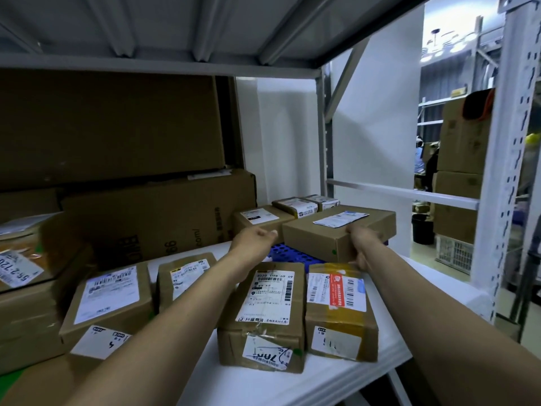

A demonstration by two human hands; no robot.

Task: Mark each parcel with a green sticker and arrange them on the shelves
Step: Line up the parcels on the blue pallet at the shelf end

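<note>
Forearms (164, 326) stretch low over the white shelf (336, 382) toward the back row. Far left: stacked parcels (26, 303). Next, two labelled parcels (111, 297) lie flat, side by side. Left hand (254, 235) is loosely curled and holds nothing. It sits just beside the near left corner of the brown box (328, 230); can't tell if it touches. Front row: centre parcel (263, 315) has a green sticker (298, 351) at its lower right corner and touches the red-label parcel (339, 309) on its right. Brown box sits on a blue crate (292, 254), not on the shelf board, close against smaller parcels (257, 218) behind. Green dot (334, 252) shows on its front face, so marking looks done and the step in hand is placement. Right hand (363, 244) grips the box's near right corner, fingers on top, thumb under. A one-corner grip will likely let it yaw, so get the left hand flat on the left side before moving. Lift clear of the crate rim rather than drag. Keep the label up and the dot facing out, then set it down square in a free slot. Risks: nudging the small parcels behind, or sweeping the front row off the shelf edge with the forearms.
</note>
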